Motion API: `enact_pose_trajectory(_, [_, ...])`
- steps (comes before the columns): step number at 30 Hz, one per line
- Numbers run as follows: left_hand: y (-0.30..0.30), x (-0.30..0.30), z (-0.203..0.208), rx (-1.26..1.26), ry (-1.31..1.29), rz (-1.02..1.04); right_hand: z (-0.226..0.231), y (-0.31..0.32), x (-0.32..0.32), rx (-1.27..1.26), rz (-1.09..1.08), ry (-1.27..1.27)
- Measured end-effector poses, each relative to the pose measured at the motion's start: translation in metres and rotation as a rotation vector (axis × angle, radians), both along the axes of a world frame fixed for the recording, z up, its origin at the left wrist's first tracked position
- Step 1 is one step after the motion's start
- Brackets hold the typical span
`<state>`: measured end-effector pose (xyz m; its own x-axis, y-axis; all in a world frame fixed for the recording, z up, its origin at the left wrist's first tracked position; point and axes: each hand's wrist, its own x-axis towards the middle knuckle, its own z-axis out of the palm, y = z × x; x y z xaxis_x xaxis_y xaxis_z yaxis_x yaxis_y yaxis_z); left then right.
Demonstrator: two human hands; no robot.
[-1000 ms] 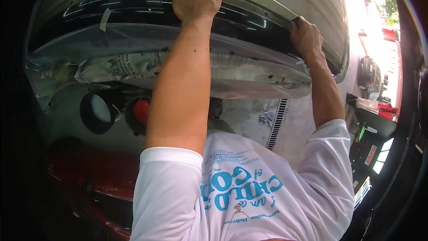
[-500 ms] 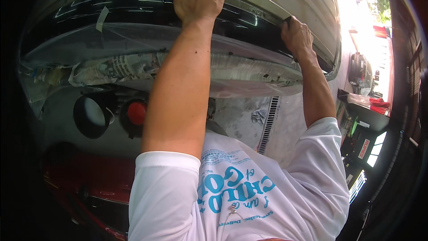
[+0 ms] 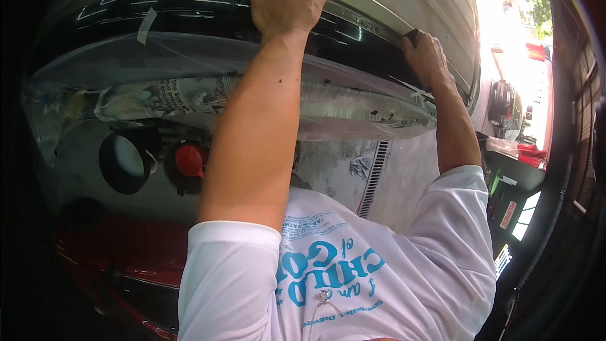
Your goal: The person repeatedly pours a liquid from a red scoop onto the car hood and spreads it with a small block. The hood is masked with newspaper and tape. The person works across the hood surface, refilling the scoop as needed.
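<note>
My left hand (image 3: 289, 5) rests against the upper edge of a glossy black panel (image 3: 221, 5), where it meets a ribbed pale vehicle panel (image 3: 394, 1). Its fingers are curled, with one finger reaching up to the picture's top edge; anything under them is hidden. Farther right along the same seam, my right hand (image 3: 430, 57) grips a small dark block (image 3: 410, 37) pressed to the surface. Clear plastic film (image 3: 177, 47) and a band of newspaper (image 3: 167, 96) cover the part below the black panel. A strip of pale tape (image 3: 146, 25) sticks to the film's edge.
Below the covered part are a black bucket (image 3: 126, 161) and a red scoop (image 3: 190, 160) on a dark round container. A slotted drain (image 3: 374, 178) crosses the concrete floor. A dark red car (image 3: 120, 246) stands lower left; a black cart (image 3: 514, 177) is at right.
Both hands have shifted slightly right and down in the picture, keeping to the seam. The view has moved a little too. A piece of tape beside my right wrist now shows.
</note>
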<state>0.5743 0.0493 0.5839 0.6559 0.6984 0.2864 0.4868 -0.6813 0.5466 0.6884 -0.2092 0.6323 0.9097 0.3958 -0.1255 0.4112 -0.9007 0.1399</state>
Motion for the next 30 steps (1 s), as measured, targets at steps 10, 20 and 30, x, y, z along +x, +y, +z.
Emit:
enact_pose_trajectory(10, [-0.001,-0.001,-0.001,-0.018,0.0,0.029,0.003,0.033,-0.018,0.065,0.027,0.029])
enact_pose_trajectory(20, [-0.001,-0.009,0.021,-0.162,0.147,-0.063,-0.003,-0.01,-0.025,0.066,-0.045,-0.106])
enact_pose_trajectory(30, [-0.001,-0.006,0.012,-0.134,0.107,-0.029,-0.004,0.001,-0.008,-0.02,0.004,-0.048])
